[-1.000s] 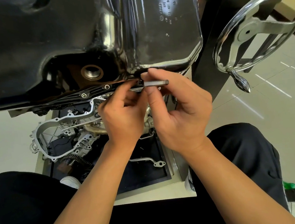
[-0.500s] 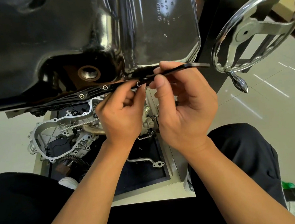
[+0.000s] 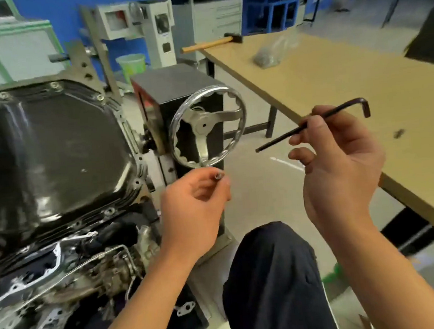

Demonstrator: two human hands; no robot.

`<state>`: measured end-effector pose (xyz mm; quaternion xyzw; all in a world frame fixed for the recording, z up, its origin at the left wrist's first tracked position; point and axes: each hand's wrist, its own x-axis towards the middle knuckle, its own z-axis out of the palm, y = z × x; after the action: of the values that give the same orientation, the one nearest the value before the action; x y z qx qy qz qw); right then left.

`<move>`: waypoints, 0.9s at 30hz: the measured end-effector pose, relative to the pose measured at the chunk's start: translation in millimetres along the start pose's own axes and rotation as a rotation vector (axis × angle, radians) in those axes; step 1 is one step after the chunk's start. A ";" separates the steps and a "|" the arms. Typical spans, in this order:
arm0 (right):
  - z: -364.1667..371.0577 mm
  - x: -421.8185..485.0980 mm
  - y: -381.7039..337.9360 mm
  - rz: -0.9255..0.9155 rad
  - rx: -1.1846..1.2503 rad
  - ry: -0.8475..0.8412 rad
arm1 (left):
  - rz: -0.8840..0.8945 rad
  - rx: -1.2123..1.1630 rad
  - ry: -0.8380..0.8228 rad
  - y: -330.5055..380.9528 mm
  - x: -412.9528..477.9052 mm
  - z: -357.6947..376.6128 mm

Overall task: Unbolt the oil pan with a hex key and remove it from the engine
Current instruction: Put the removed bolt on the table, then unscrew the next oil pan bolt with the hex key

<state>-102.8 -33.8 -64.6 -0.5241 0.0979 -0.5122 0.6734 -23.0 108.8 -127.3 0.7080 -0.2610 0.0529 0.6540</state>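
Note:
The glossy black oil pan (image 3: 50, 158) sits on the engine (image 3: 71, 276) at the left, with bolts still visible along its flange. My left hand (image 3: 196, 210) is off the pan, just right of it, pinching a small bolt (image 3: 218, 176) between thumb and fingertips. My right hand (image 3: 339, 169) is raised at the right, away from the engine, holding a black L-shaped hex key (image 3: 314, 124) by its long shaft, with the bent end pointing up and right.
A chrome handwheel (image 3: 208, 133) on the black engine stand (image 3: 178, 89) is between the pan and my hands. A wooden table (image 3: 347, 79) runs along the right, with a hammer (image 3: 213, 43) and a plastic bag (image 3: 271, 53) at its far end. My knee (image 3: 270, 277) is below.
Both hands have come off the pan's flange and moved right. The left hand now holds a bolt, the right carries the hex key free. My view has lifted up and turned right.

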 end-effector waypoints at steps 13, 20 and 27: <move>-183.7 83.5 -46.4 0.037 -0.359 0.282 | 0.261 0.362 -0.407 39.7 67.9 285.3; -210.0 91.6 -42.0 0.068 -0.374 0.327 | 0.275 0.402 -0.387 37.2 72.6 306.7; -200.7 79.7 -42.0 0.037 -0.415 0.292 | 0.270 0.157 -0.433 43.2 46.2 262.5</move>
<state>-225.3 -215.4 -85.1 -0.5696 0.3069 -0.5390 0.5393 -72.3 -155.8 -105.7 0.7103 -0.4821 0.0072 0.5129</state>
